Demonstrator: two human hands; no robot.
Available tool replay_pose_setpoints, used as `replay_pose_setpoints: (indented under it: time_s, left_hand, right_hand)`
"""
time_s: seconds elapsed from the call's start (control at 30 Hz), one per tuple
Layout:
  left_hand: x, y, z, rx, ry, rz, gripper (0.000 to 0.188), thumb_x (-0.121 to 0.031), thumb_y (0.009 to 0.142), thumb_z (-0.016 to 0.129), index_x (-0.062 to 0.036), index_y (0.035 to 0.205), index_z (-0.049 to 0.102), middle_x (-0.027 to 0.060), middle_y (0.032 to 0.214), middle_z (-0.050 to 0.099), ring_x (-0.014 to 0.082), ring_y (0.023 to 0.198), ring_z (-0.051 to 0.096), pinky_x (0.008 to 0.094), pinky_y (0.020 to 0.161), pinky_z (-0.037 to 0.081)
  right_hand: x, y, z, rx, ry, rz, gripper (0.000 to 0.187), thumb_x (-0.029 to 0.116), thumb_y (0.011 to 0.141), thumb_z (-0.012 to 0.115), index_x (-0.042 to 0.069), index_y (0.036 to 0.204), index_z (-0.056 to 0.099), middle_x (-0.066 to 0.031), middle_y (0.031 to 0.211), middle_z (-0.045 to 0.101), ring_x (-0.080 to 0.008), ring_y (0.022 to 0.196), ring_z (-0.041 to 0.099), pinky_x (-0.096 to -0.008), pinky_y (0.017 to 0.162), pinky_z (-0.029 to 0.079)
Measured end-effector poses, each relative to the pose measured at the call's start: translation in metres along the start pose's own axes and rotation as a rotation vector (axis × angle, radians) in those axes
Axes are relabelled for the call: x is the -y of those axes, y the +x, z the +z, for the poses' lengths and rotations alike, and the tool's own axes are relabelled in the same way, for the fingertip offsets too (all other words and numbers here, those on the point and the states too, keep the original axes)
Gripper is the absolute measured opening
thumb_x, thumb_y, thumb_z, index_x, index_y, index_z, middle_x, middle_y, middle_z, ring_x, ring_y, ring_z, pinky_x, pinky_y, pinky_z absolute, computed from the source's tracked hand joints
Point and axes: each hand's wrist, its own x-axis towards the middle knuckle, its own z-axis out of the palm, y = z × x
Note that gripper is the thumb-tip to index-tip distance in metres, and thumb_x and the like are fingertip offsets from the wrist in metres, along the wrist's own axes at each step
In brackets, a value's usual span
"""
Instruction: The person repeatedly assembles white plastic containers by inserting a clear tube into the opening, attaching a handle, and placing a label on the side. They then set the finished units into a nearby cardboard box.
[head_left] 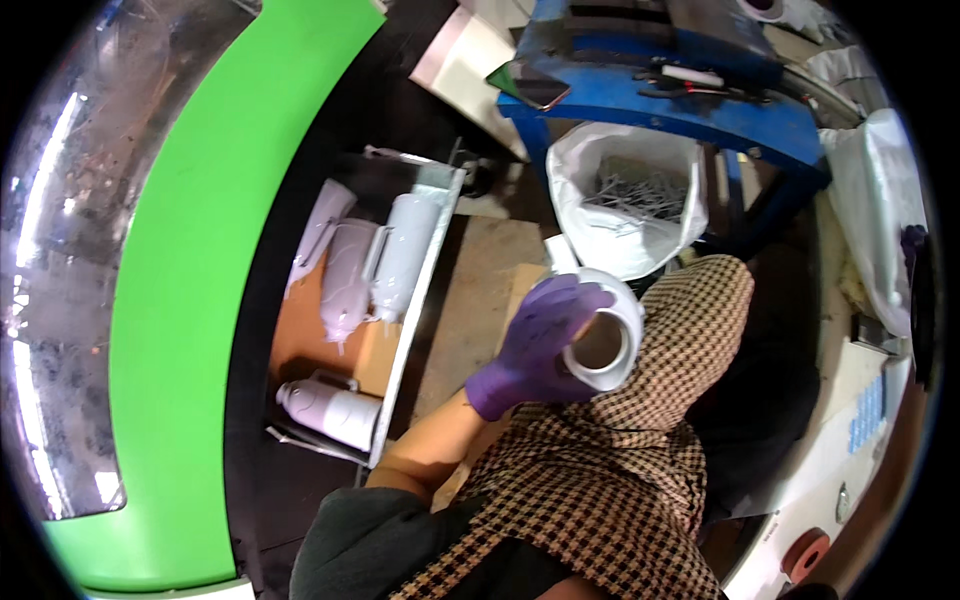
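My left hand (540, 345), in a purple glove, is closed round a hollow white plastic jug (628, 310). The jug's wide round opening is turned up toward me, and a white tab or handle end shows behind my fingers. It is held just above my lap, over the checked apron (690, 320). My right hand is not in view. To the left, a carton (400, 385) holds several pale plastic jugs with handles: a lavender one (348, 275), a whiter one (404, 255) and another lying near the carton's close end (335, 412).
A white sack (572, 185) of thin grey metal pieces stands ahead. Beyond it, a blue metal bench (600, 100) carries a phone (535, 85) and hand tools. A large green machine panel (180, 300) flanks the left. At the right are a white bag (870, 190) and a reddish ring (805, 553).
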Motion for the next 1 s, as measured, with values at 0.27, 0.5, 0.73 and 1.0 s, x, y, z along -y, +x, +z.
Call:
replay_pose_setpoints:
  time_s: [0.27,0.5,0.73,1.0]
  left_hand:
    - [0.011,-0.002,0.001,-0.057,-0.137,-0.102,0.084,-0.031,0.062,0.095,-0.0056,0.132,0.057,0.0160,0.125,0.067,0.0389,0.118,0.063,0.0486,0.105,0.047]
    - [0.006,0.020,0.001,0.105,-0.149,-0.100,0.096,-0.031,0.064,0.094,0.0050,0.142,0.049,0.0174,0.122,0.068,0.0387,0.115,0.063,0.0486,0.102,0.048]
    - [-0.025,0.042,0.000,0.132,-0.127,0.024,0.070,-0.030,0.060,0.093,-0.0031,0.119,0.067,0.0147,0.112,0.069,0.0369,0.105,0.067,0.0464,0.097,0.051]
    - [-0.028,0.046,0.010,0.083,-0.158,0.097,0.068,-0.027,0.061,0.091,0.0001,0.119,0.067,0.0179,0.113,0.071,0.0405,0.110,0.067,0.0496,0.104,0.049]
  right_hand:
    - [-0.010,-0.059,-0.072,-0.611,0.828,0.174,0.048,0.028,0.096,0.073,-0.003,0.132,0.064,-0.0096,0.123,0.071,-0.0132,0.102,0.064,-0.0269,0.093,0.049]
    - [0.325,-0.273,-0.170,-0.121,1.514,-0.729,0.026,0.008,0.086,0.075,-0.001,0.110,0.071,-0.0143,0.108,0.074,-0.0274,0.093,0.073,-0.0339,0.083,0.058]
    - [0.400,-0.294,-0.162,0.006,1.281,-0.642,0.016,0.000,0.076,0.065,0.003,0.091,0.069,-0.0167,0.083,0.069,-0.0368,0.074,0.068,-0.0431,0.068,0.056]
    - [0.404,-0.302,-0.155,-0.048,1.184,-0.626,0.017,-0.003,0.071,0.065,0.005,0.086,0.067,-0.0133,0.088,0.065,-0.0331,0.080,0.067,-0.0409,0.068,0.054]
